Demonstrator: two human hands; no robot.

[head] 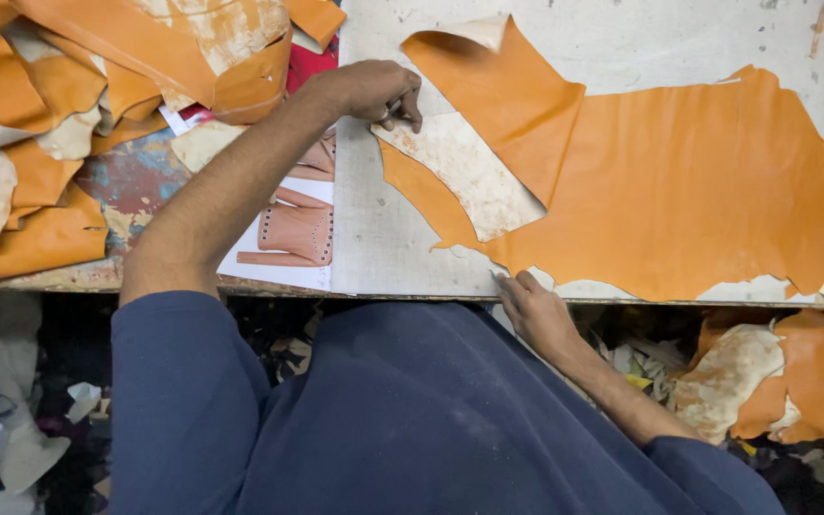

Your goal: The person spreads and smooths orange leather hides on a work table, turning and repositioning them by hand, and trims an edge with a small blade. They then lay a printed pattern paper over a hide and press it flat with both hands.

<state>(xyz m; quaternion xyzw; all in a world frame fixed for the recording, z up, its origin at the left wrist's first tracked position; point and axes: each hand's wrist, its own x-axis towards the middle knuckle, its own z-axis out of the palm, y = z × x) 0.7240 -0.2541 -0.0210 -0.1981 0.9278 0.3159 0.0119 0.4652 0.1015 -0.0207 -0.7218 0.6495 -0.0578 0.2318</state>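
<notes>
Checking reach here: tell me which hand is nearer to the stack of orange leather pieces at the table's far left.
Left. The left hand rests on the spread orange hide's upper edge, right of the stack of orange leather pieces. The right hand is farther, at the table's near edge.

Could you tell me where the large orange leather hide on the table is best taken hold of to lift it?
Grip the orange leather hide at its folded-over flap, coming from the left. The flap already lies doubled over with its pale underside up, so its edge is free, while the rest lies flat on the table. The left hand is already there.
</notes>
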